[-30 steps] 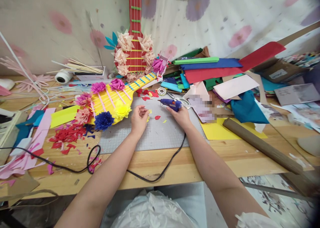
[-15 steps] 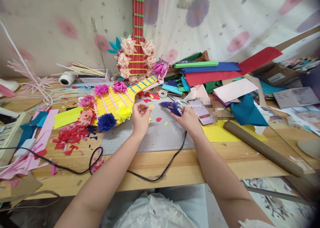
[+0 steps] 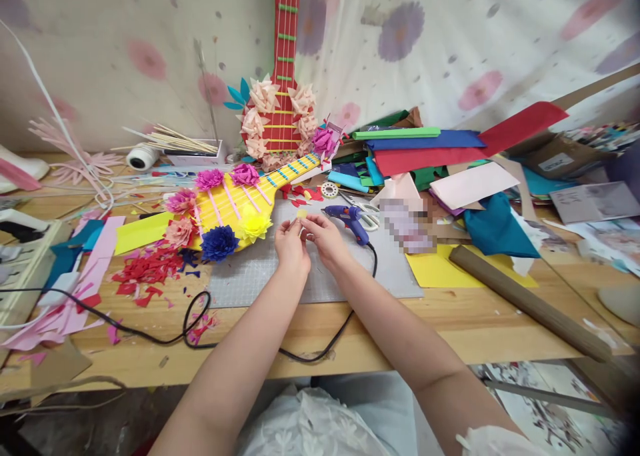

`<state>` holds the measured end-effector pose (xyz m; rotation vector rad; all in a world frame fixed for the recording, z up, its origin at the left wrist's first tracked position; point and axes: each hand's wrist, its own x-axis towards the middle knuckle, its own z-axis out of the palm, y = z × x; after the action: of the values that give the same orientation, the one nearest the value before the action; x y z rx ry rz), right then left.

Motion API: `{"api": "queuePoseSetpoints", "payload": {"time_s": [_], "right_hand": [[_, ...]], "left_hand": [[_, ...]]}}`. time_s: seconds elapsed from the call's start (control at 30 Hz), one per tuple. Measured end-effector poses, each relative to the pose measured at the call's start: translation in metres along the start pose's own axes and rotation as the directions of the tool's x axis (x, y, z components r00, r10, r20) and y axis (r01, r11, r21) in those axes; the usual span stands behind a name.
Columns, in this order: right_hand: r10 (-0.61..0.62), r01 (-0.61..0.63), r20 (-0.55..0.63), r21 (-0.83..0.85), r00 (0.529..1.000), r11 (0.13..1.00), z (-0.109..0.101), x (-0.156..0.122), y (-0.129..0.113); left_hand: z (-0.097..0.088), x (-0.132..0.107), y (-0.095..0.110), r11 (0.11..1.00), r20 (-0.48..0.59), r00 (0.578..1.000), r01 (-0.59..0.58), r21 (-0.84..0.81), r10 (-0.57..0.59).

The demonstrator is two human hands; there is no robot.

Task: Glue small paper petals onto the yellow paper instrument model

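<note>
Over the grey cutting mat [image 3: 250, 279], my two hands meet with their fingertips together. My left hand [image 3: 292, 246] pinches a small yellow paper piece [image 3: 301, 213] that pokes up above the fingers. Close against it, my right hand [image 3: 323, 237] has its fingers closed at the same spot; what they grip is hidden. A blue glue gun [image 3: 349, 220] lies on the mat to the right of my hands. Left of them rests a yellow paper guitar [image 3: 235, 209] with a bright yellow paper flower [image 3: 255, 226] and a dark blue one [image 3: 219, 243].
A red guitar [image 3: 283, 119] with pale flowers leans at the back. Scissors [image 3: 369, 217] lie behind the glue gun. Coloured paper sheets [image 3: 425, 153] pile up at the back right. Red scraps [image 3: 147, 269] lie left. A black cord [image 3: 325, 356] loops along the front.
My right hand has let go of the glue gun, which now lies on the mat, and has moved left to join my left hand at the yellow paper piece. The view has shifted slightly.
</note>
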<state>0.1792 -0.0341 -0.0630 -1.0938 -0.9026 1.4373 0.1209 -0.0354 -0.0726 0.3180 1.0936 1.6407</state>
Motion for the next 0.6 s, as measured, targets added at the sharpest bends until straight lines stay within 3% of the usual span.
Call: {"api": "queuePoseSetpoints", "payload": {"time_s": [0.13,0.2,0.23,0.27,0.3,0.37,0.4,0.43,0.5,0.6], "right_hand": [[-0.003,0.008,-0.062,0.072,0.998,0.997,0.002,0.006,0.005],[-0.005,0.012,-0.078,0.083,0.997,0.996,-0.002,0.009,0.003],[0.002,0.005,-0.08,0.084,0.997,0.996,-0.005,0.009,0.001],[0.017,-0.012,-0.073,0.078,0.997,0.997,-0.008,0.01,-0.002],[0.041,-0.037,-0.058,0.061,0.998,0.997,-0.01,0.01,-0.005],[0.102,-0.102,0.0,-0.016,0.995,0.995,-0.014,0.01,-0.011],[0.133,-0.131,0.029,-0.072,0.991,0.989,-0.015,0.01,-0.013],[0.16,-0.152,0.047,-0.132,0.986,0.979,-0.015,0.01,-0.016],[0.199,-0.179,0.065,-0.239,0.978,0.954,-0.013,0.009,-0.018],[0.221,-0.182,0.08,-0.343,0.972,0.922,-0.007,0.01,-0.017]], "left_hand": [[-0.004,-0.002,0.0,0.998,0.048,0.998,-0.03,0.059,0.027],[-0.008,-0.007,0.008,0.966,0.125,0.98,-0.176,0.191,0.154],[-0.01,-0.009,0.015,0.908,0.193,0.948,-0.301,0.291,0.253],[-0.014,-0.011,0.024,0.794,0.285,0.885,-0.458,0.4,0.367],[-0.018,-0.012,0.035,0.618,0.404,0.795,-0.606,0.501,0.452],[-0.027,-0.01,0.057,0.184,0.631,0.622,-0.765,0.618,0.464],[-0.031,-0.007,0.067,-0.007,0.7,0.578,-0.769,0.639,0.42],[-0.035,-0.003,0.075,-0.153,0.734,0.559,-0.746,0.648,0.386],[-0.04,0.005,0.085,-0.354,0.776,0.553,-0.691,0.63,0.303],[-0.044,0.014,0.09,-0.492,0.784,0.575,-0.625,0.606,0.235]]}}
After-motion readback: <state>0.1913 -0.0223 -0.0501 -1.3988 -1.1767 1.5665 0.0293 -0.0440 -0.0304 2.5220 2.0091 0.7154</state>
